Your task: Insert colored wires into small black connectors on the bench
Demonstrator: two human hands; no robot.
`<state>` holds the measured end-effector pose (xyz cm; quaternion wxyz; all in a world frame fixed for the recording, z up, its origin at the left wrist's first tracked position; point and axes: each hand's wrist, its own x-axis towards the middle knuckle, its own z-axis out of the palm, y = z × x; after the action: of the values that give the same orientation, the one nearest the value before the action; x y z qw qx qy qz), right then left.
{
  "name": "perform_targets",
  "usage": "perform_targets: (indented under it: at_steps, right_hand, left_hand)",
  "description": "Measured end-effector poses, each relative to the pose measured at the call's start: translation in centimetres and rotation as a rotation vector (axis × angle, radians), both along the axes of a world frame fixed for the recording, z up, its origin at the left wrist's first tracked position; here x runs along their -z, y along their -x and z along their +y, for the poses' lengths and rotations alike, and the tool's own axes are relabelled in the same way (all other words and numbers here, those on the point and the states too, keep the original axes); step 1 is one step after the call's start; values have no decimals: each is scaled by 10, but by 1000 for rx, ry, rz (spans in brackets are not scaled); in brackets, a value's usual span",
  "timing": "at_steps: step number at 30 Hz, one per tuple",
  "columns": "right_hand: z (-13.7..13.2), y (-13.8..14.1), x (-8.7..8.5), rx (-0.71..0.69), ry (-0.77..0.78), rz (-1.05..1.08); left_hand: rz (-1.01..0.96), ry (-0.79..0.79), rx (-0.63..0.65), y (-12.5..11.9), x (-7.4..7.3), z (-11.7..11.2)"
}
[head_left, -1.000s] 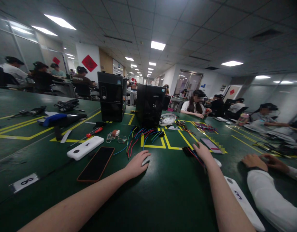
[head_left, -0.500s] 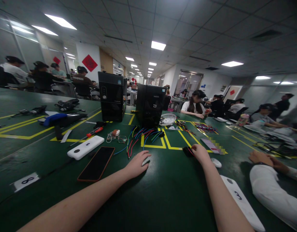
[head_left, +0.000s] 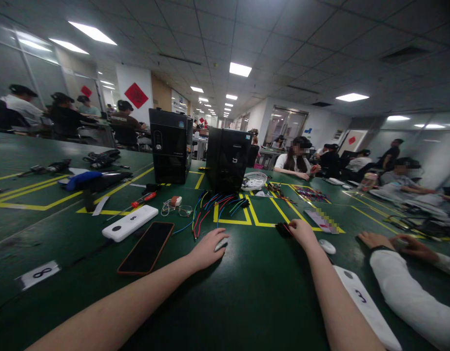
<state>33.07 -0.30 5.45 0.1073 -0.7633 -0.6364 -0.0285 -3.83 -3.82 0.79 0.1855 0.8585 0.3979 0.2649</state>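
Observation:
My left hand (head_left: 209,247) lies on the table with its fingers curled over a small, pale rounded object (head_left: 221,244), partly hidden beneath them. Just beyond it, red, blue, green and yellow cables (head_left: 210,209) spread over the tabletop. Farther right, my right hand (head_left: 301,231) is closed at the edge of a small black bundle (head_left: 283,229) with a thin red strand; its fingertips are partly hidden. A white rounded object (head_left: 327,246) lies beside my right wrist. Two black computer towers (head_left: 169,151) stand upright behind the cables.
Left of my left hand lie a phone (head_left: 146,247), a white power bank (head_left: 130,223), eyeglasses (head_left: 184,210) and a red-handled screwdriver (head_left: 143,199). A white basket (head_left: 254,180) stands near the right tower. At right, a co-worker's white sleeve (head_left: 403,287) reaches beside another power bank (head_left: 367,302).
My hands have stayed almost in place. The co-worker's near hand at the right has moved left, toward the white rounded object. A person standing in the right background has shifted left.

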Motion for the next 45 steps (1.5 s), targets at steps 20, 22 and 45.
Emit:
perform_targets:
  at_steps: [20, 22, 45]
  right_hand:
    - [-2, 9, 0, -24, -46, 17]
    - [-3, 10, -1, -1, -34, 30]
    - [0, 26, -2, 43, 68, -76]
  left_hand:
    - [-24, 17, 3, 1, 2, 1]
    - [-22, 19, 3, 1, 1, 1]
    - [20, 23, 4, 0, 1, 1]
